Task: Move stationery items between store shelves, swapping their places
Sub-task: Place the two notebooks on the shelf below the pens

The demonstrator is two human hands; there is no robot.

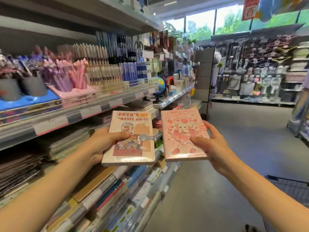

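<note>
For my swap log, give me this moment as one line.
left hand: holds cream travel notebook | right hand: holds pink cherry notebook | both off shelves, side by side in aisle

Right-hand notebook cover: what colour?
Pink notebook with red cherries, in the right hand; head view.

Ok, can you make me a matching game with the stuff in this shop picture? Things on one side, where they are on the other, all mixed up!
Things:
1. cream travel notebook
2. pink cherry notebook
3. globe
4. pink pens

Places:
A. held in the right hand
B. standing in a pink tray on the pen shelf
C. held in the left hand
D. further along the aisle, at the end of the pen shelf

Pairs: 1-C, 2-A, 3-D, 4-B
</note>
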